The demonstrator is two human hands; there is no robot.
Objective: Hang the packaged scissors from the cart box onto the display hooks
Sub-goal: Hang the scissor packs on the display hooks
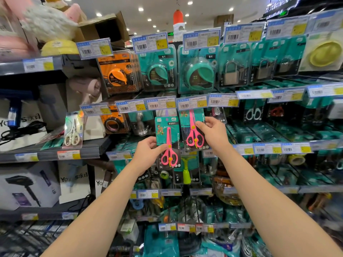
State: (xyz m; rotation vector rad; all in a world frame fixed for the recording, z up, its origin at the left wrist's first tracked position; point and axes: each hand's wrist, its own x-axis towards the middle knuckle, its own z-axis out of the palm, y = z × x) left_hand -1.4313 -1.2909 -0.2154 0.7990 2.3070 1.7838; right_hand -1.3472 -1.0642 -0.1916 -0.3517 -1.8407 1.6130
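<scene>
Two teal packs of pink scissors are up in front of the hook display. My left hand (148,153) pinches the left pack (168,134) at its lower left edge, thumb on the front; this pack is lower and free of the hooks. My right hand (213,134) grips the right pack (193,130) by its right edge. That pack's top reaches up behind the price tag (192,103), so its hook and hang hole are hidden. The cart box is out of view.
Rows of hooks carry teal packs of tape measures (157,69), padlocks (232,69) and more scissors (253,114). Price tags stick out at each hook's end. On the left, shelves (55,154) hold hair dryer boxes and a pack of white scissors (73,132).
</scene>
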